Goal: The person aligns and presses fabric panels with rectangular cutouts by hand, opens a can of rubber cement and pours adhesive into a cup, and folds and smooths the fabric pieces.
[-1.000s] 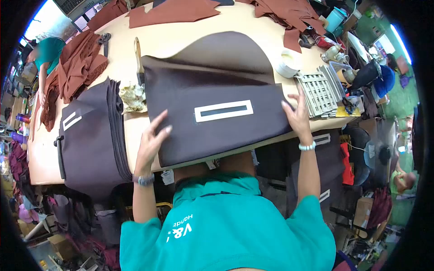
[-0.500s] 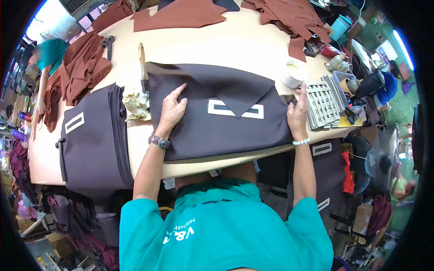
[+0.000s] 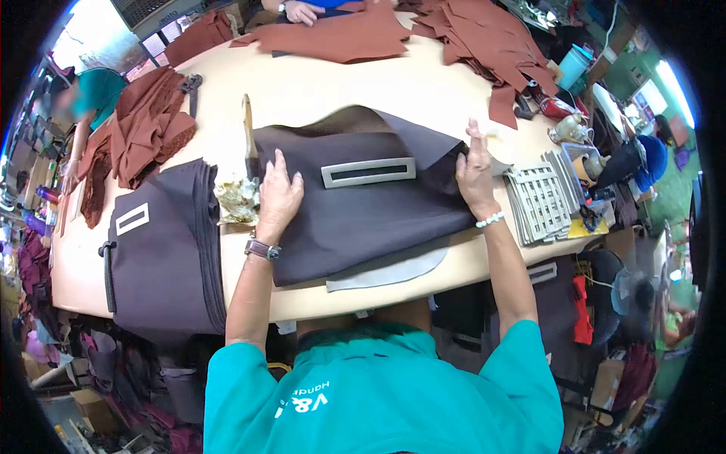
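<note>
A dark brown leather-like sheet [image 3: 355, 227] lies before me, its far edge raised in a wave and its right corner lifted. A pale rectangular frame [image 3: 369, 172] with a long slot sits on it. My left hand [image 3: 280, 193] rests on the sheet's left side, fingers stretched out. At the right edge, my right hand [image 3: 476, 178] grips the sheet with the thumb side while some fingers point up. From under the near edge a light grey curved piece [image 3: 393, 268] shows. Beside my left hand, a brush [image 3: 249, 136] stands against a crumpled, glue-smeared lump [image 3: 236, 199].
A stack of dark sheets [image 3: 166, 250] hangs over the table's edge at left. Pale slotted frames [image 3: 538, 203] are piled at right, near a partly hidden white tub [image 3: 499, 147]. Reddish-brown pieces [image 3: 333, 38] lie at the back, where another person's hand [image 3: 302, 12] shows.
The folded corner that covered part of the frame has lifted back, and the whole frame shows. The sheet has shifted, uncovering the grey piece. A person's hand has appeared at the far side.
</note>
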A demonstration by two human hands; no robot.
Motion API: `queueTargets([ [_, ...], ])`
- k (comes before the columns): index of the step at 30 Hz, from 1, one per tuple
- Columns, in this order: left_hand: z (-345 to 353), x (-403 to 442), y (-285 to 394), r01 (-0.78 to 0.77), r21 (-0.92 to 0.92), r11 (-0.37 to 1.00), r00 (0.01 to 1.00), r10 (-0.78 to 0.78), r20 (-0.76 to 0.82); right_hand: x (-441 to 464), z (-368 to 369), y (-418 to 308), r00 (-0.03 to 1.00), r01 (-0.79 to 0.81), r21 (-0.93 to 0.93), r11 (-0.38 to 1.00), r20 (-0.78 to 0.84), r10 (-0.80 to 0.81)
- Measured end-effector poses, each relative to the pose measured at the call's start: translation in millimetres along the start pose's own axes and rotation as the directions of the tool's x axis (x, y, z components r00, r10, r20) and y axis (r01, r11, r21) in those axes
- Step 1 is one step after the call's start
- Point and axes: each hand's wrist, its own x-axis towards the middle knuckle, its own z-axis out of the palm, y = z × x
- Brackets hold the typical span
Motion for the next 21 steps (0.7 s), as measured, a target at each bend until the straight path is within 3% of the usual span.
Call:
queueTargets([
  [4,-7.9,3.8,11.1,0.005,0.118,0.993,0.998,-0.011,0.055,27.3,31.8,2.6,1.0,-0.019,-0.088,0.996,0.022,0.021],
  [7,-6.3,14.5,15.9,-0.023,0.267,0.963,1.0,0.025,-0.004,43.0,51.7,14.0,0.998,-0.042,-0.089,0.995,0.047,0.046],
  [13,17.1,47.5,5.1,-0.048,0.491,0.87,0.995,0.085,-0.054,56.3,82.0,37.7,0.97,-0.197,-0.137,0.971,0.118,0.213],
  [14,20.5,50.6,3.2,-0.045,0.507,0.861,0.996,0.077,-0.043,60.4,82.0,39.3,0.938,-0.27,-0.117,0.956,0.194,0.288],
  [17,26.4,57.4,-1.8,-0.04,0.559,0.828,0.996,0.079,-0.045,67.8,92.4,44.7,0.963,-0.241,-0.096,0.966,0.101,0.25],
  [21,29.1,66.1,-5.5,-0.026,0.624,0.781,0.996,0.076,-0.053,78.3,103.3,48.5,0.941,-0.318,-0.053,0.947,0.107,0.322],
])
